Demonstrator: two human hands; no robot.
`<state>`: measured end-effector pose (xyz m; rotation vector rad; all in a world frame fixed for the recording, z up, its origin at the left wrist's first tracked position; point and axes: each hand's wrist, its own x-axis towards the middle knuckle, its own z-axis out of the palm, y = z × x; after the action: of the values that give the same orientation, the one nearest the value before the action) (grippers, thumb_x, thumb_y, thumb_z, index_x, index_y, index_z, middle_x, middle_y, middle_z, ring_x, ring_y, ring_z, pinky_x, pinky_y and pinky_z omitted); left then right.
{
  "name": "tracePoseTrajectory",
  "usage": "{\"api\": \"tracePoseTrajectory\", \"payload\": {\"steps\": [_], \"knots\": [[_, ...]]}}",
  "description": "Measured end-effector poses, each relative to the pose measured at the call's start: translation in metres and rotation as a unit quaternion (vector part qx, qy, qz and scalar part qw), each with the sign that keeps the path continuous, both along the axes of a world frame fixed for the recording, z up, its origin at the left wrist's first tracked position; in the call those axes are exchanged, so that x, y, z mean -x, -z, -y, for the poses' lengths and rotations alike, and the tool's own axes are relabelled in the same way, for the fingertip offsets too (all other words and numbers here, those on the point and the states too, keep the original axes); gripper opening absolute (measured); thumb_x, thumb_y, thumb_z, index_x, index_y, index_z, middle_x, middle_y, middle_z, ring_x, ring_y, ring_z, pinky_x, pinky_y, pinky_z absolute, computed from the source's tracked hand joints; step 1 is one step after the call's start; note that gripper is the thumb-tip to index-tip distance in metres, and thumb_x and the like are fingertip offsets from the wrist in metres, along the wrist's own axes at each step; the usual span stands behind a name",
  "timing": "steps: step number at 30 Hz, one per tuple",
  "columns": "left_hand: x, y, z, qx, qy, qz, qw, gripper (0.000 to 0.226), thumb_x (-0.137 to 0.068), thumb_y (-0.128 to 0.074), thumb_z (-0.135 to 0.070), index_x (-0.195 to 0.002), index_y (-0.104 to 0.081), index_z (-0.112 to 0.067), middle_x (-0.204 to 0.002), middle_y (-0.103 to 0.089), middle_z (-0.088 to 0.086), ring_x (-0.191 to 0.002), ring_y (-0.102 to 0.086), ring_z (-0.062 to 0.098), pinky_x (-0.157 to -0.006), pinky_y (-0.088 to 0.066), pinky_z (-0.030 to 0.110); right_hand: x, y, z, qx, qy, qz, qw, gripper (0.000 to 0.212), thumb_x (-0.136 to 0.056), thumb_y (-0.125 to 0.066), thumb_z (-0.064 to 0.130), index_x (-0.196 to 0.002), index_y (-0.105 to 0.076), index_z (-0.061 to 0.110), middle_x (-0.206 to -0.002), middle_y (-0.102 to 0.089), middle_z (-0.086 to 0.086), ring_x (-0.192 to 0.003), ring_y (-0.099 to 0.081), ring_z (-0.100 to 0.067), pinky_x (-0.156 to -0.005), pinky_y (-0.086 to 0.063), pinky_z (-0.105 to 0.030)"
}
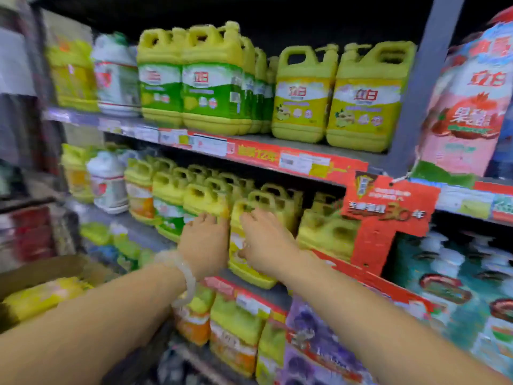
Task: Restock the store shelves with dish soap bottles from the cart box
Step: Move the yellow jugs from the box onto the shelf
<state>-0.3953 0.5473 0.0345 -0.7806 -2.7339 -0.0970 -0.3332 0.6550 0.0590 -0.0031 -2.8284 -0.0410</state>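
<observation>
the upright front jug stands between both hands, left hand and right hand spread flat on its sides (right nearer the handle).

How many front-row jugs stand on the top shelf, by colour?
Yellow jugs with green labels: 2
Yellow jugs with yellow labels: 2
White jug: 1
Yellow jug with blurred label: 1
Total: 6

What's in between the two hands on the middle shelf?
In the head view, a yellow dish soap bottle stands between them at the shelf's front edge. The left hand touches its left side, and the right hand lies across its front.
</observation>
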Motion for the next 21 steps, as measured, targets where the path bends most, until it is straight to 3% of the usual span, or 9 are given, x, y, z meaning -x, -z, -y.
{"api": "tracePoseTrajectory", "payload": {"steps": [3, 8, 11, 14, 21], "knots": [[0.016, 0.041, 0.071, 0.012, -0.058, 0.066, 0.996, 0.054, -0.086, -0.060, -0.029, -0.132, -0.038, -0.010, -0.136, -0.043, 0.008, -0.131, -0.036, 0.027, -0.104, -0.036, 0.039, 0.031, 0.037, 0.068, 0.007, -0.049, 0.068, 0.996, 0.053, -0.087, -0.062, 0.029, -0.131, -0.041, 0.007, -0.134, -0.042, -0.015, -0.126, -0.039, -0.033, -0.102, -0.036, -0.038], [0.048, 0.091, 0.203, -0.003, -0.127, 0.135, 0.983, 0.049, -0.086, -0.057, -0.028, -0.129, -0.042, -0.009, -0.132, -0.045, 0.011, -0.125, -0.042, 0.030, -0.100, -0.041, 0.039, 0.077, 0.095, 0.191, 0.015, -0.108, 0.141, 0.984, 0.045, -0.086, -0.056, 0.012, -0.128, -0.043, 0.006, -0.130, -0.046, -0.017, -0.124, -0.044, -0.034, -0.100, -0.038, -0.038], [0.073, 0.116, 0.287, 0.004, -0.155, 0.164, 0.974, 0.058, -0.085, -0.060, -0.040, -0.130, -0.040, -0.010, -0.132, -0.045, 0.012, -0.125, -0.043, 0.030, -0.099, -0.042, 0.039, 0.106, 0.119, 0.262, 0.012, -0.139, 0.186, 0.973, 0.040, -0.087, -0.055, 0.013, -0.125, -0.045, 0.004, -0.130, -0.047, -0.018, -0.124, -0.044, -0.034, -0.100, -0.037, -0.036], [0.093, 0.132, 0.359, 0.004, -0.190, 0.192, 0.963, 0.064, -0.082, -0.063, -0.037, -0.134, -0.037, -0.008, -0.134, -0.046, 0.014, -0.125, -0.044, 0.032, -0.102, -0.041, 0.041, 0.134, 0.139, 0.321, 0.024, -0.148, 0.206, 0.967, 0.038, -0.089, -0.054, 0.014, -0.125, -0.048, 0.005, -0.129, -0.048, -0.017, -0.125, -0.044, -0.034, -0.099, -0.040, -0.037], [0.127, 0.157, 0.454, -0.003, -0.198, 0.229, 0.953, 0.041, -0.079, -0.062, -0.030, -0.114, -0.052, -0.012, -0.118, -0.056, 0.010, -0.111, -0.055, 0.032, -0.092, -0.048, 0.042, 0.176, 0.178, 0.393, 0.020, -0.145, 0.269, 0.952, 0.045, -0.091, -0.054, 0.017, -0.133, -0.041, 0.005, -0.136, -0.044, -0.017, -0.129, -0.041, -0.034, -0.100, -0.038, -0.038]]}}
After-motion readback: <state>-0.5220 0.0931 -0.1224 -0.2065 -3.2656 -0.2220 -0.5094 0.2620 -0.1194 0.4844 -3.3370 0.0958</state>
